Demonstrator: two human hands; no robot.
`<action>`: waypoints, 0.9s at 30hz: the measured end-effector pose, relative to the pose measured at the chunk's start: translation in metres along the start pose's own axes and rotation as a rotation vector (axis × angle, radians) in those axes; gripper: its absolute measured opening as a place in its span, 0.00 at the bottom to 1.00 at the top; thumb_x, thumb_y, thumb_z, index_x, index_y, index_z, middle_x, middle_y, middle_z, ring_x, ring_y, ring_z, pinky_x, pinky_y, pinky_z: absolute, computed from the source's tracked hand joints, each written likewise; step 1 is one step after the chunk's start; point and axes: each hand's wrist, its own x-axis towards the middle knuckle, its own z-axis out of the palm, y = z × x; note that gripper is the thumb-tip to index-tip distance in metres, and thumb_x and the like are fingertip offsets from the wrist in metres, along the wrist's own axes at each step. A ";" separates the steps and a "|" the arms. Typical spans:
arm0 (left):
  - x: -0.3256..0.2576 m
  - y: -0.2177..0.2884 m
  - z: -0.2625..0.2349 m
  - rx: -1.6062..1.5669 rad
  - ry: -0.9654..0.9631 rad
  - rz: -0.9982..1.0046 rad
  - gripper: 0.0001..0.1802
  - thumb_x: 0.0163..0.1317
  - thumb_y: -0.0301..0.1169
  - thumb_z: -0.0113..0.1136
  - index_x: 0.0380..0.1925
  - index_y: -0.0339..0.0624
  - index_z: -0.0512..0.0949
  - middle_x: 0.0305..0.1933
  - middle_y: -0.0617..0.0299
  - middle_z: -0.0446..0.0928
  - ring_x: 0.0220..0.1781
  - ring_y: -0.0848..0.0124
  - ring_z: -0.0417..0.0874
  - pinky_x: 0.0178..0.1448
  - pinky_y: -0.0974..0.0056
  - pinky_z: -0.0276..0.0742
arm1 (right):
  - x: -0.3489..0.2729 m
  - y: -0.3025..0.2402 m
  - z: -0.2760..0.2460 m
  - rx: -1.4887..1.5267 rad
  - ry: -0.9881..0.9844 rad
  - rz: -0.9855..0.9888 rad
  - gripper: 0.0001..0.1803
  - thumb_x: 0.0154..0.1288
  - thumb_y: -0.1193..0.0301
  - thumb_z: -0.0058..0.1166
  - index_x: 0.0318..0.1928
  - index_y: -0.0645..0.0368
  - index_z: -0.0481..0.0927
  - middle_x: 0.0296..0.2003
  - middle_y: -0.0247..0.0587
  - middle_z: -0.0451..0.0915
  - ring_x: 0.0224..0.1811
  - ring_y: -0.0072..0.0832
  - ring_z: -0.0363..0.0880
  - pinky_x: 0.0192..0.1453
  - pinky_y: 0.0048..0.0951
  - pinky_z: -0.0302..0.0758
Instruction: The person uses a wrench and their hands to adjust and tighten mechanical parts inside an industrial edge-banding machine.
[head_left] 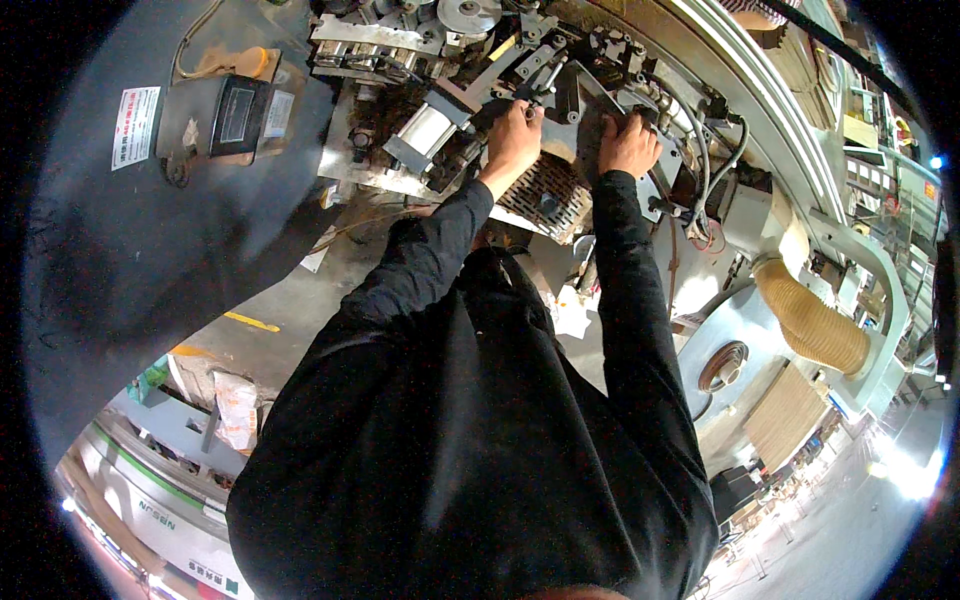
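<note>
In the head view, my left hand (513, 143) is closed at the front of a greasy metal machine, its fingers pinched at a small metal part that they mostly hide. My right hand (629, 147) rests on the machine to the right of it, its fingers apart and bent over a dark metal plate (592, 97). Between the hands and nearer to me is a slotted metal grate (548, 192). A silver pneumatic cylinder (425, 132) sits just left of my left hand. Linkages and bolts (548, 72) lie beyond my fingers.
At left, a dark panel carries a box (238, 118) with cables. Hoses (705, 150) loop to the right of my right hand. Farther right are a ribbed tan duct (815, 315) and a coiled hose (722, 367). A long metal rail (745, 80) runs behind the machine.
</note>
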 end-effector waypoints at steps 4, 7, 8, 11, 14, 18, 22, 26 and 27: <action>0.001 0.007 -0.003 -0.035 -0.034 -0.030 0.24 0.76 0.46 0.56 0.54 0.34 0.77 0.42 0.40 0.86 0.47 0.41 0.87 0.50 0.44 0.81 | 0.011 -0.022 -0.015 -0.005 -0.033 0.195 0.40 0.50 0.31 0.69 0.43 0.56 0.87 0.34 0.49 0.88 0.43 0.47 0.86 0.57 0.43 0.71; 0.001 0.007 -0.001 -0.097 0.039 -0.011 0.22 0.76 0.46 0.56 0.51 0.35 0.78 0.42 0.40 0.86 0.47 0.40 0.87 0.49 0.43 0.81 | 0.017 -0.032 -0.029 -0.016 -0.144 0.222 0.40 0.51 0.31 0.68 0.46 0.55 0.87 0.38 0.49 0.88 0.46 0.47 0.85 0.59 0.44 0.70; -0.001 0.009 -0.002 -0.090 0.038 -0.005 0.22 0.76 0.46 0.56 0.51 0.35 0.78 0.42 0.40 0.86 0.47 0.40 0.87 0.49 0.43 0.81 | 0.015 -0.027 -0.026 -0.014 -0.109 0.176 0.39 0.53 0.32 0.68 0.48 0.54 0.86 0.38 0.49 0.88 0.47 0.46 0.84 0.60 0.45 0.69; 0.002 0.007 0.001 -0.087 0.020 -0.011 0.21 0.76 0.46 0.56 0.50 0.36 0.78 0.41 0.41 0.86 0.46 0.40 0.87 0.48 0.42 0.81 | 0.001 -0.010 -0.011 0.030 -0.026 0.071 0.36 0.60 0.37 0.65 0.56 0.52 0.82 0.42 0.46 0.86 0.53 0.44 0.81 0.63 0.46 0.68; -0.001 0.006 0.001 -0.080 0.029 -0.006 0.21 0.76 0.46 0.56 0.49 0.37 0.78 0.38 0.43 0.86 0.44 0.40 0.86 0.47 0.41 0.80 | 0.002 -0.002 -0.005 -0.003 -0.075 0.081 0.37 0.59 0.37 0.67 0.54 0.55 0.83 0.42 0.51 0.87 0.51 0.47 0.83 0.61 0.46 0.69; 0.000 0.010 -0.006 -0.101 -0.027 -0.056 0.22 0.76 0.47 0.55 0.50 0.37 0.78 0.40 0.42 0.86 0.44 0.40 0.86 0.48 0.41 0.79 | 0.012 -0.023 -0.016 -0.026 -0.171 0.210 0.40 0.57 0.33 0.65 0.54 0.55 0.83 0.41 0.51 0.87 0.49 0.47 0.83 0.60 0.47 0.69; 0.001 0.002 -0.005 -0.082 -0.028 -0.039 0.28 0.77 0.50 0.55 0.57 0.33 0.76 0.45 0.41 0.85 0.47 0.44 0.86 0.51 0.45 0.79 | 0.005 -0.030 -0.022 -0.038 -0.073 0.151 0.39 0.60 0.33 0.62 0.55 0.54 0.82 0.41 0.49 0.86 0.49 0.45 0.82 0.60 0.47 0.67; 0.005 0.003 0.003 -0.123 -0.030 -0.037 0.23 0.77 0.48 0.55 0.52 0.36 0.78 0.42 0.41 0.85 0.47 0.40 0.86 0.50 0.44 0.79 | -0.004 0.006 0.002 0.043 0.038 0.009 0.33 0.64 0.40 0.64 0.53 0.56 0.83 0.40 0.48 0.86 0.50 0.47 0.81 0.61 0.48 0.68; 0.007 -0.005 0.004 -0.108 0.019 0.010 0.24 0.78 0.48 0.54 0.54 0.36 0.77 0.43 0.41 0.85 0.47 0.39 0.85 0.48 0.43 0.79 | -0.001 -0.002 -0.003 0.098 0.026 0.011 0.28 0.69 0.45 0.62 0.54 0.55 0.82 0.41 0.45 0.86 0.50 0.46 0.81 0.61 0.50 0.68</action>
